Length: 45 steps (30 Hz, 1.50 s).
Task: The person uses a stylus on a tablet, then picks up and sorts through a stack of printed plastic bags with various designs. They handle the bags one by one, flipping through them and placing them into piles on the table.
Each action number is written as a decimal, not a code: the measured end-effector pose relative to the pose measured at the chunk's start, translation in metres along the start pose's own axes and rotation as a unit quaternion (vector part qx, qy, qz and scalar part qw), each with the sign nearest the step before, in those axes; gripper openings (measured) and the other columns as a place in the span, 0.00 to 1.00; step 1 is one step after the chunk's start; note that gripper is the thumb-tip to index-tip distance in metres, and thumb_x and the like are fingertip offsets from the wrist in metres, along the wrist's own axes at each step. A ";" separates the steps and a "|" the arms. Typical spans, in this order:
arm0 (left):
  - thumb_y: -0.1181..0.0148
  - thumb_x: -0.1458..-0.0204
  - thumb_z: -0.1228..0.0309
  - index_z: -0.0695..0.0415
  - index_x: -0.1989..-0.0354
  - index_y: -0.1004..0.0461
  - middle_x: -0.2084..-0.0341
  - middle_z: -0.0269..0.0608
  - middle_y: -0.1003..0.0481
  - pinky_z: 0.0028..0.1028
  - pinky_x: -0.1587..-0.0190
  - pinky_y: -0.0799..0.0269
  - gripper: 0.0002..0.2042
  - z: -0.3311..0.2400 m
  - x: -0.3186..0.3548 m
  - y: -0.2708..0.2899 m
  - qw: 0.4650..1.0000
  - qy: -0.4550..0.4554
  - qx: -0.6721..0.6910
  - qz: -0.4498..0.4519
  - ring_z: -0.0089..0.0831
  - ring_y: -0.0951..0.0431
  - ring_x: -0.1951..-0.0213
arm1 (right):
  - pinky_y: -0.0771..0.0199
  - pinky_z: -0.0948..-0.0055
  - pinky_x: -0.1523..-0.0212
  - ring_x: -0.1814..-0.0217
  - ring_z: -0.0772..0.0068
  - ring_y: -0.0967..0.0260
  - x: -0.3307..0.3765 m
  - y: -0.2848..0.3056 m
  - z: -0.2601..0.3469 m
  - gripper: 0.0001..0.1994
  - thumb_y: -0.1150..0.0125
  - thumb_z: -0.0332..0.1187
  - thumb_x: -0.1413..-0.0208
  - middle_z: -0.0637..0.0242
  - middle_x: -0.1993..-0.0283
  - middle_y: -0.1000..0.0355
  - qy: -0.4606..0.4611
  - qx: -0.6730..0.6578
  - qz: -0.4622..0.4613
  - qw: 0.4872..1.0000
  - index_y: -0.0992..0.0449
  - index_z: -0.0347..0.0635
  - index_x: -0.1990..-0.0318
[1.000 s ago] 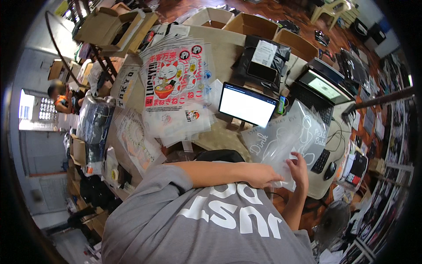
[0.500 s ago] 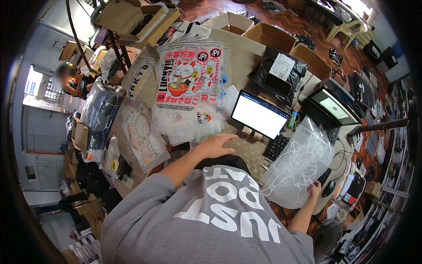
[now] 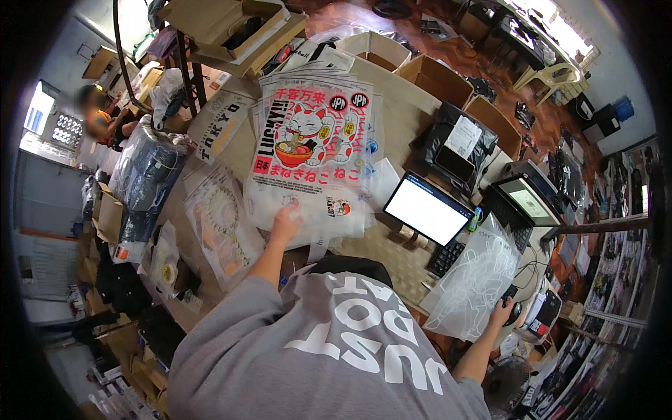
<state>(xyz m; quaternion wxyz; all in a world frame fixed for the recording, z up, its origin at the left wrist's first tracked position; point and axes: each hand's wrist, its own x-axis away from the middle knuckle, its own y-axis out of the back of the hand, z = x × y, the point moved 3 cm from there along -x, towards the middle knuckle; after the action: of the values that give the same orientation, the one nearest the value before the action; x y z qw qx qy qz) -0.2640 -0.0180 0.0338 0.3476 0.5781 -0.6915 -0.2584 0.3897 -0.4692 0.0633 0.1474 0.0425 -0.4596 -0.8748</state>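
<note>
My left hand [image 3: 285,222] rests on the lower part of a stack of translucent printed film sheets [image 3: 311,133], its fingers laid flat on the plastic. The top sheet shows a white lucky cat with a noodle bowl in red and black. At the right, my right hand [image 3: 500,313] is closed on the edge of a clear film sheet [image 3: 465,283] with a white line drawing. This sheet slants over the table edge and partly covers a black keyboard [image 3: 445,257]. A black computer mouse [image 3: 514,313] is right beside that hand.
A lit tablet [image 3: 428,208] stands mid-table, with an open laptop [image 3: 530,199] to its right. Beyond lie a black plastic parcel [image 3: 467,134] and a phone [image 3: 455,162]. More printed film [image 3: 220,227] lies left. Open cardboard boxes [image 3: 434,77] line the far edge. Someone [image 3: 105,122] sits far left.
My left hand has moved left from above the bare table by the tablet onto the stack of film sheets. My right hand stays at the edge of the clear film sheet, which has lowered slightly.
</note>
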 end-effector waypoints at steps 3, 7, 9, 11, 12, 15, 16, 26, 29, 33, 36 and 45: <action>0.35 0.57 0.62 0.58 0.47 0.32 0.49 0.51 0.32 0.34 0.45 0.36 0.27 0.017 -0.037 0.014 0.998 0.037 -0.005 -0.055 0.44 0.32 0.47 | 0.43 0.65 0.40 0.41 0.54 0.38 0.039 -0.008 0.029 0.21 0.45 0.29 0.49 0.49 0.44 0.34 0.049 0.038 0.008 0.998 0.34 0.33 0.46; 0.35 0.58 0.57 0.53 0.44 0.34 0.42 0.52 0.39 0.40 0.40 0.43 0.31 -0.005 -0.061 0.011 0.993 -0.094 -0.073 0.003 0.46 0.40 0.41 | 0.43 0.65 0.39 0.40 0.53 0.39 0.111 -0.034 0.104 0.20 0.45 0.29 0.50 0.50 0.46 0.33 0.091 0.089 0.017 0.992 0.32 0.34 0.48; 0.36 0.58 0.54 0.49 0.42 0.36 0.38 0.51 0.45 0.46 0.38 0.49 0.33 -0.023 -0.065 -0.002 0.982 -0.141 -0.117 0.050 0.47 0.46 0.37 | 0.43 0.64 0.40 0.41 0.53 0.39 0.135 -0.043 0.137 0.19 0.45 0.28 0.50 0.51 0.46 0.33 0.108 0.092 0.031 0.989 0.32 0.35 0.48; 0.37 0.58 0.51 0.42 0.39 0.38 0.35 0.50 0.52 0.52 0.36 0.56 0.34 -0.042 -0.064 0.002 0.972 -0.145 -0.164 0.088 0.48 0.52 0.34 | 0.43 0.64 0.40 0.42 0.52 0.38 0.154 -0.054 0.164 0.19 0.44 0.28 0.50 0.51 0.46 0.33 0.123 0.074 0.060 0.988 0.31 0.35 0.49; 0.38 0.57 0.50 0.40 0.39 0.39 0.34 0.49 0.56 0.53 0.36 0.57 0.34 -0.033 -0.065 -0.003 0.969 -0.145 -0.172 0.097 0.48 0.55 0.33 | 0.42 0.64 0.40 0.42 0.52 0.38 0.162 -0.055 0.182 0.19 0.44 0.28 0.50 0.51 0.47 0.33 0.125 0.080 0.068 0.987 0.31 0.36 0.49; 0.42 0.53 0.51 0.34 0.38 0.41 0.32 0.46 0.61 0.55 0.36 0.60 0.31 -0.017 -0.065 -0.017 0.964 -0.154 -0.188 0.104 0.47 0.58 0.32 | 0.41 0.63 0.41 0.43 0.51 0.38 0.179 -0.051 0.223 0.18 0.43 0.28 0.51 0.52 0.48 0.32 0.144 0.104 0.078 0.981 0.30 0.36 0.51; 0.43 0.51 0.53 0.34 0.39 0.39 0.32 0.46 0.60 0.54 0.36 0.60 0.28 -0.019 -0.063 -0.019 0.964 -0.162 -0.190 0.095 0.46 0.56 0.32 | 0.41 0.63 0.42 0.43 0.51 0.38 0.184 -0.049 0.230 0.17 0.43 0.27 0.51 0.52 0.49 0.32 0.157 0.114 0.073 0.978 0.30 0.36 0.51; 0.49 0.47 0.67 0.50 0.57 0.25 0.49 0.42 0.30 0.48 0.41 0.45 0.11 -0.007 -0.074 -0.013 0.985 -0.163 -0.059 -0.001 0.39 0.34 0.43 | 0.40 0.64 0.42 0.44 0.54 0.36 0.217 -0.074 0.298 0.15 0.45 0.27 0.49 0.54 0.49 0.31 0.198 0.110 0.097 0.969 0.29 0.37 0.52; 0.48 0.48 0.72 0.61 0.61 0.27 0.62 0.49 0.25 0.41 0.50 0.36 0.09 -0.027 -0.078 0.003 0.979 -0.197 0.049 -0.011 0.45 0.27 0.55 | 0.38 0.63 0.44 0.46 0.52 0.35 0.219 -0.084 0.319 0.14 0.45 0.27 0.49 0.53 0.50 0.31 0.211 0.090 0.100 0.968 0.29 0.37 0.53; 0.50 0.47 0.74 0.64 0.63 0.28 0.65 0.54 0.26 0.40 0.57 0.32 0.08 -0.047 -0.080 0.030 0.973 -0.186 0.116 -0.078 0.49 0.26 0.60 | 0.35 0.64 0.47 0.48 0.54 0.33 0.206 -0.100 0.332 0.13 0.45 0.26 0.49 0.53 0.52 0.30 0.236 0.051 0.116 0.963 0.28 0.37 0.54; 0.51 0.46 0.75 0.65 0.62 0.29 0.65 0.54 0.26 0.40 0.57 0.32 0.08 -0.059 -0.080 0.043 0.967 -0.179 0.132 -0.127 0.50 0.26 0.60 | 0.32 0.66 0.51 0.52 0.57 0.30 0.195 -0.115 0.341 0.13 0.44 0.28 0.47 0.54 0.54 0.28 0.194 0.005 0.153 0.969 0.27 0.37 0.54; 0.54 0.45 0.76 0.66 0.59 0.30 0.65 0.54 0.27 0.39 0.56 0.32 0.09 -0.105 -0.024 0.059 0.953 -0.242 0.142 -0.111 0.51 0.27 0.60 | 0.32 0.69 0.52 0.51 0.67 0.30 0.197 -0.207 0.387 0.20 0.53 0.45 0.38 0.60 0.53 0.27 0.092 -0.202 0.442 0.869 0.29 0.37 0.49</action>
<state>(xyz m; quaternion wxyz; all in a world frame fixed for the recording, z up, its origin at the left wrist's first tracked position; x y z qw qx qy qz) -0.2167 0.0222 0.1394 0.0534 0.6143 -0.7162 -0.3268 0.0754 -0.1103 0.1282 0.5659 -0.1155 -0.2278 -0.7839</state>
